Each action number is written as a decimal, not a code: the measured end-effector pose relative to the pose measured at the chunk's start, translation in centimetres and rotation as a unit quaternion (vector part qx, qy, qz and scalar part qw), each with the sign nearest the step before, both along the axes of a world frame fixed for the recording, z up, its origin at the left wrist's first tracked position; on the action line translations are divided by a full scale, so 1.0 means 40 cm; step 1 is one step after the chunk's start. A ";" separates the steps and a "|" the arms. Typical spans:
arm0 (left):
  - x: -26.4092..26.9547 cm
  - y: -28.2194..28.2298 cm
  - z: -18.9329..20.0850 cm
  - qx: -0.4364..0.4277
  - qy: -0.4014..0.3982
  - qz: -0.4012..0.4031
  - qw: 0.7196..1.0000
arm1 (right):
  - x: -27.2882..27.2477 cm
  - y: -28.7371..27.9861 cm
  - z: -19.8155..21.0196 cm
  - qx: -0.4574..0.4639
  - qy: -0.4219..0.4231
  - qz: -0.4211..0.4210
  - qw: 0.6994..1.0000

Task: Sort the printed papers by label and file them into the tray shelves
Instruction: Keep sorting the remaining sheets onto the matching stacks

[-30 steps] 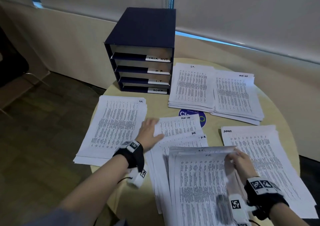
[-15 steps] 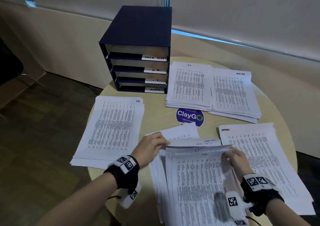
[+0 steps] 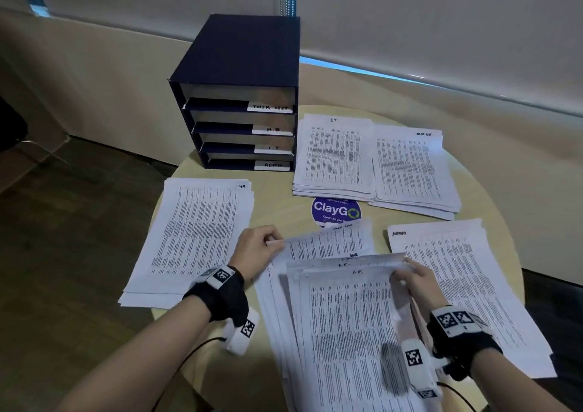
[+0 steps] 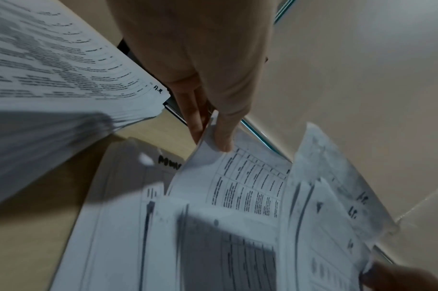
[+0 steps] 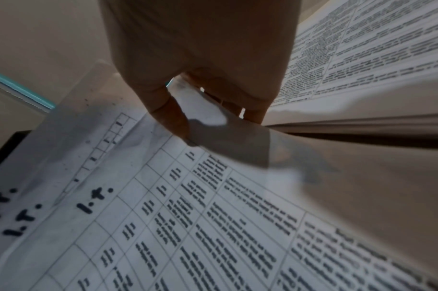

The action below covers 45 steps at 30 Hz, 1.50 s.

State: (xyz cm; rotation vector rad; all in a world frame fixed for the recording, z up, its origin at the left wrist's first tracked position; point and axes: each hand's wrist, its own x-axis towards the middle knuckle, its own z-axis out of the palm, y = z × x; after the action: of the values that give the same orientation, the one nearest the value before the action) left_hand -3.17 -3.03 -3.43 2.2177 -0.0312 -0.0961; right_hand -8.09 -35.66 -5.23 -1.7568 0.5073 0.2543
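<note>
Shelf labels (image 3: 270,107): TASK LIST, H.R., I.T., ADMIN.

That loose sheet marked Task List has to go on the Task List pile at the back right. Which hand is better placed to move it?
Probably the left hand: it already pinches the sheet. The right hand holds up I.T. sheets, though it sits nearer the Task List pile.

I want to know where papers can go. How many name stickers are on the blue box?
4, stacked down the blue box front: TASK LIST on top, then H.R., I.T., and ADMIN lowest. None looks hidden.
</note>
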 end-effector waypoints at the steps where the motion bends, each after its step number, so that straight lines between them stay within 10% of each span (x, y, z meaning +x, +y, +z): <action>1: 0.008 -0.002 0.002 0.000 0.013 0.000 1.000 | 0.001 0.000 0.002 -0.001 0.002 -0.003 1.000; 6: 0.024 0.008 -0.001 0.009 0.015 -0.003 1.000 | 0.018 0.003 0.035 -0.004 -0.014 -0.026 1.000; 13: 0.038 -0.059 0.101 -0.272 0.194 -0.002 0.943 | 0.111 0.068 0.193 0.152 -0.103 -0.106 0.977; 21: 0.073 -0.125 0.256 -0.246 -0.179 0.089 0.948 | 0.159 0.174 0.412 0.257 -0.269 -0.050 0.927; 27: 0.055 -0.127 0.138 -0.174 -0.161 0.118 0.964 | 0.166 0.236 0.308 0.129 -0.251 -0.041 0.958; 37: 0.168 -0.107 0.029 -0.334 0.052 0.205 0.919 | 0.261 0.259 0.194 0.153 -0.109 -0.152 0.970; 45: 0.236 -0.114 -0.106 -0.303 0.138 0.249 0.909 | 0.307 0.299 0.088 0.146 -0.041 -0.142 0.978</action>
State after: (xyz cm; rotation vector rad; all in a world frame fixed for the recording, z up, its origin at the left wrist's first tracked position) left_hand 6.29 -7.60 -7.69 1.5151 0.5845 -0.0999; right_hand 4.19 -23.70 -1.72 -1.3849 0.6202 0.0505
